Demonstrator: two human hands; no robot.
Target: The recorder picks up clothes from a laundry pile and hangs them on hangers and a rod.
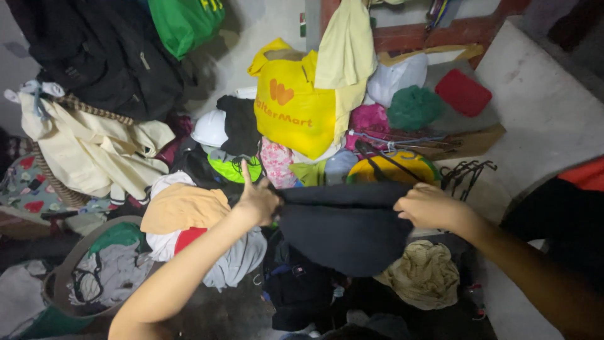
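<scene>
A: Both hands are up over the pile, and between them hangs a dark garment (346, 230), stretched out by its top edge

B: Right, the left hand (257, 203) is closed on the garment's left corner, thumb sticking straight up. The right hand (429, 206) has its fingers curled over the top edge on the other side

A: So each hand is clamped on cloth, nothing loose. The garment hangs in front of the heap, its lower edge sagging in a curve above a crumpled beige cloth (425, 274)

B: Look at what's behind it: a big yellow shopping bag (292, 101) standing upright, a pale yellow cloth (346, 44) draped over its right side

A: To the left of the bag, a white hard hat (209, 128) with a black cloth (241, 126) beside it. Farther left, a cream garment (94, 148) is piled up

B: Just under the left forearm there's an orange-tan cloth (182, 208), and lower left a round basket (60, 277) with grey and green clothes inside

A: Over on the right, black hangers (465, 173) lie on the grey floor, with a green bundle (413, 107) and a red pad (462, 92) behind them
</scene>
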